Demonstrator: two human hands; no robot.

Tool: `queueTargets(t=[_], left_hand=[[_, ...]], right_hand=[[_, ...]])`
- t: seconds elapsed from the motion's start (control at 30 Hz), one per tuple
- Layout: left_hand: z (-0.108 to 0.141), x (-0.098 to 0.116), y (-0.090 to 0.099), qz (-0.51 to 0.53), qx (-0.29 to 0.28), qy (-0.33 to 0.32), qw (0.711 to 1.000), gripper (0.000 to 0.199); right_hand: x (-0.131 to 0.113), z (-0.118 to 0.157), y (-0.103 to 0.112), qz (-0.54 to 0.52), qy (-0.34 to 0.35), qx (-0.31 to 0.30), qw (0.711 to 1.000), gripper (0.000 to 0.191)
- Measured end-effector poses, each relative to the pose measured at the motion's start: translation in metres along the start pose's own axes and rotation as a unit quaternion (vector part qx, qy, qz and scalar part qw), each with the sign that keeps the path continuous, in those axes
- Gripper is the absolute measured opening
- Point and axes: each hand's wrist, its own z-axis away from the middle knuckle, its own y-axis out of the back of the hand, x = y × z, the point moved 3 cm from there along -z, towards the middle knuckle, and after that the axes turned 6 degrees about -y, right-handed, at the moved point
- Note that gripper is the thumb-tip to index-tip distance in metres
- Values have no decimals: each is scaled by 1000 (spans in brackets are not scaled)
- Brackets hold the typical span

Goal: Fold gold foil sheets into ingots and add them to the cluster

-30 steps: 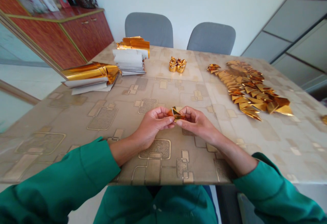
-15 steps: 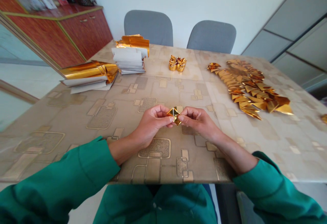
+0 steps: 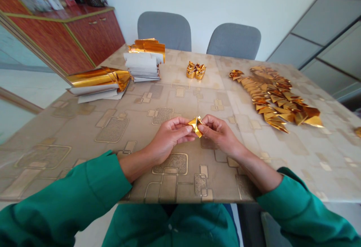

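Left hand (image 3: 172,136) and right hand (image 3: 221,134) pinch foil (image 3: 197,128) — fingers nearly closed — toward the tabletop's (image 3: 141,126) front edge; light pressure should spare creases.

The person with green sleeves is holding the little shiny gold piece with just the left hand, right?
Not just the left hand: the head view shows the right hand holding the little shiny gold piece too. The green sleeves are right.
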Motion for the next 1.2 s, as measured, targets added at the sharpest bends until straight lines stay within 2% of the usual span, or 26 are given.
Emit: queueTargets(t=[0.13, 0.27, 0.47, 0.77, 0.87, 1.0, 1.2], left_hand=[[0, 1, 2, -23, 21, -16, 999, 23], [0, 4, 2, -13, 42, -36, 998, 23], [-2, 7, 4, 30, 87, -61, 994, 27], [1, 4, 1, 4, 31, -35, 999, 25], [2, 5, 1, -12, 20, -44, 999, 23], [2, 5, 2, -16, 32, -70, 997, 21], [-1, 4, 4, 5, 32, -54, 998, 26]], right_hand=[[-3, 0, 1, -1, 19, 8, 1000, 34], [-5, 1, 2, -28, -16, 9, 999, 36], [-1, -1, -1, 13, -34, 6, 999, 39], [-3, 0, 3, 82, 35, 37, 995, 29], [-2, 0, 2, 38, 21, 40, 998, 25], [0, 0, -4, -44, 4, 45, 998, 24], [-2, 1, -3, -61, -10, 30, 998, 31]])
